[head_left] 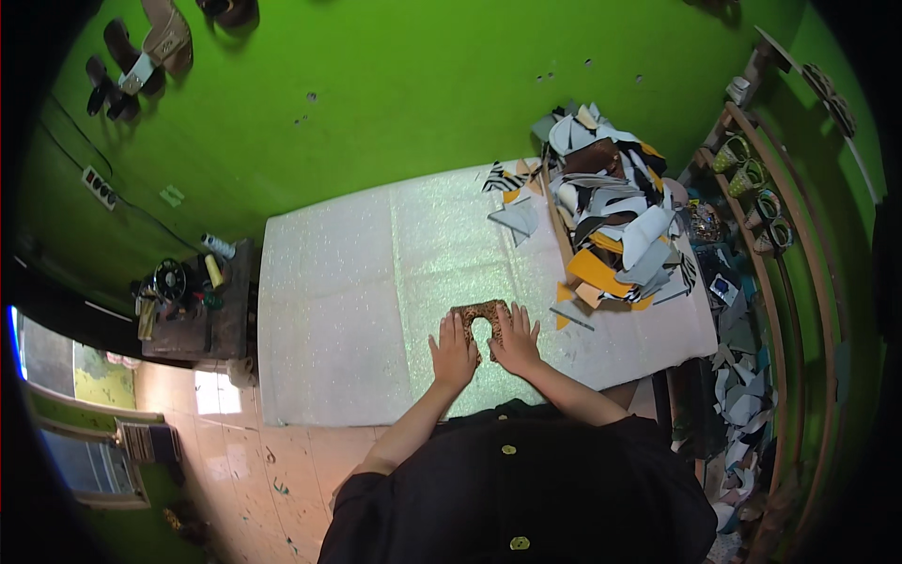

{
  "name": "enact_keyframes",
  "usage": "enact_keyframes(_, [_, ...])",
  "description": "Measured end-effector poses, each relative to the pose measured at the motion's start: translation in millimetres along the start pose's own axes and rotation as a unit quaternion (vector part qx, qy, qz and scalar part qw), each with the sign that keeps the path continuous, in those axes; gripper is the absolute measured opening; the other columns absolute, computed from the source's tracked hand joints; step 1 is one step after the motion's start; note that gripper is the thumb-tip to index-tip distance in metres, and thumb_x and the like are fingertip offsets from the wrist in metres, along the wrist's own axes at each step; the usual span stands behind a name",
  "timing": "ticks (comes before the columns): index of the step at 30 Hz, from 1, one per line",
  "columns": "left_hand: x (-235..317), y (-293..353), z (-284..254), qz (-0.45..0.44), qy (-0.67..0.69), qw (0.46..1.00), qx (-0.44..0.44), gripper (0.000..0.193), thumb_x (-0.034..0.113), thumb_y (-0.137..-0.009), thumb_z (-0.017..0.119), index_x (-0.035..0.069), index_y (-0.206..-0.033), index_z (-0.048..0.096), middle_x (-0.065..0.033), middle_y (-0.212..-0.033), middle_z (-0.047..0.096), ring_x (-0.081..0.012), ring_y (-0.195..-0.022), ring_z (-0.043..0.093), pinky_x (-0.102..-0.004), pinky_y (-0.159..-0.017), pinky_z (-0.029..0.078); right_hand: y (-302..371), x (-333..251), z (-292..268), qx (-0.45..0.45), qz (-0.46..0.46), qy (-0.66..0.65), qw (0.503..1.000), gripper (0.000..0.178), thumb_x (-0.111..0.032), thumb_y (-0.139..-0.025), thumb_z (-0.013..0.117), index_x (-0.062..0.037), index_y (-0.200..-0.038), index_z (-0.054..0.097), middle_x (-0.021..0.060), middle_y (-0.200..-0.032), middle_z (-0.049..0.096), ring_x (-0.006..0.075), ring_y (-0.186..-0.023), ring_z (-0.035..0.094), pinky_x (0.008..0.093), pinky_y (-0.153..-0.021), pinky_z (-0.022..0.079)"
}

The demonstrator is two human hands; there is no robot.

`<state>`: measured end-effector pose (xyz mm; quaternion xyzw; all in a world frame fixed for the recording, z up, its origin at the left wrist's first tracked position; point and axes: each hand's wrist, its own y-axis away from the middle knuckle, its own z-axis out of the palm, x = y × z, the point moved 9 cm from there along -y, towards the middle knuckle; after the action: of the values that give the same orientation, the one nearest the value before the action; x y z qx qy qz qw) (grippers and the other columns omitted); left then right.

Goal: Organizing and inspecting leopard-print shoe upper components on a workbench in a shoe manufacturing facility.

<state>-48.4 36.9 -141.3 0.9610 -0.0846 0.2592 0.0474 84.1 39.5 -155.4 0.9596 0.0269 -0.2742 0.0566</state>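
A brown speckled, arch-shaped piece [480, 309] lies on the white glittery sheet covering the table [334, 282], near its front edge. My left hand [455, 352] lies on the piece's left leg, fingers stretched out and pointing away from me. On the right leg rests my right hand [516, 340], its fingers flat and somewhat spread. Between the two hands the sheet shows through the gap of the arch. Parts of both legs are hidden under my palms, and the piece's material cannot be told for certain.
A heap of white, grey, yellow and striped offcuts [615, 211] covers the table's back right. At left stands a small dark bench with a sewing machine wheel [171, 279] and a yellow thread spool [213, 272]. A wooden rack with shoes [749, 177] and floor scraps [742, 399] lie right.
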Motion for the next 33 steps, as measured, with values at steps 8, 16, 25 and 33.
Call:
enact_keyframes(8, [25, -13, -44, -0.054, -0.029, 0.997, 0.046, 0.056, 0.038, -0.086, 0.051, 0.008, -0.133, 0.043, -0.0158, -0.146, 0.028, -0.0353, -0.138, 0.017, -0.0712, -0.100, 0.003, 0, -60, -153, 0.059, -0.202, -0.247, 0.946, 0.024, -0.017, -0.078, 0.063, -0.0037, -0.098, 0.063, 0.0129, -0.106, 0.061, 0.0301, -0.100, 0.056, 0.0369, -0.088, 0.043])
enact_keyframes(16, [124, -43, -82, 0.060, 0.025, 0.987, 0.148, 0.036, 0.029, -0.083, 0.057, 0.014, -0.116, 0.057, -0.0155, -0.137, 0.036, -0.0358, -0.133, 0.024, -0.0681, -0.099, 0.008, -108, 47, -363, 0.296, -0.087, -0.057, 0.949, 0.017, -0.014, -0.071, 0.066, -0.0099, -0.088, 0.063, 0.0044, -0.082, 0.064, 0.0233, -0.083, 0.061, 0.0403, -0.082, 0.040])
enact_keyframes(25, [167, -53, -79, 0.126, 0.034, 0.974, 0.182, 0.028, 0.025, -0.079, 0.061, 0.017, -0.106, 0.061, -0.0118, -0.130, 0.041, -0.0319, -0.128, 0.031, -0.0627, -0.098, 0.012, -185, 128, -341, 0.135, 0.032, 0.136, 0.981, 0.024, -0.023, -0.069, 0.073, -0.0189, -0.090, 0.062, 0.0013, -0.098, 0.059, 0.0248, -0.103, 0.052, 0.0561, -0.092, 0.028])
enact_keyframes(33, [184, -53, -90, 0.132, 0.032, 0.969, 0.204, 0.027, 0.022, -0.078, 0.061, 0.018, -0.105, 0.061, -0.0115, -0.128, 0.043, -0.0315, -0.126, 0.034, -0.0603, -0.098, 0.014, -174, 115, -348, 0.221, -0.057, 0.107, 0.968, 0.025, -0.025, -0.072, 0.073, -0.0194, -0.093, 0.061, 0.0020, -0.091, 0.059, 0.0256, -0.099, 0.054, 0.0554, -0.088, 0.031])
